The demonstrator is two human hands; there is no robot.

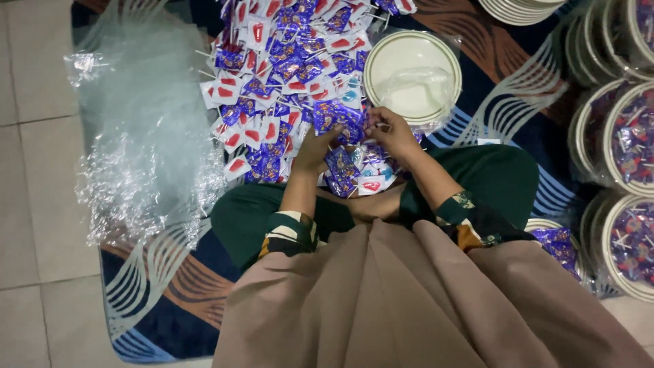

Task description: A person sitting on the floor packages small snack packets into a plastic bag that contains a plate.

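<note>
I sit cross-legged on a patterned rug with a big heap of wrapped lollipops [286,61] in front of me, purple packets and white packets with red shapes, thin sticks poking out. My left hand [315,148] and my right hand [394,133] meet over the near edge of the heap, together gripping a bunch of purple lollipop packets [338,117]. More packets [354,174] lie in my lap between my knees.
A cream plate [381,58] lined with a clear plastic sheet sits right of the heap. A pile of crumpled clear plastic bags [139,129] lies on the left. Wrapped plates filled with lollipops [630,140] and stacked plates [521,8] stand along the right side. Tiled floor [34,204] borders the rug's left.
</note>
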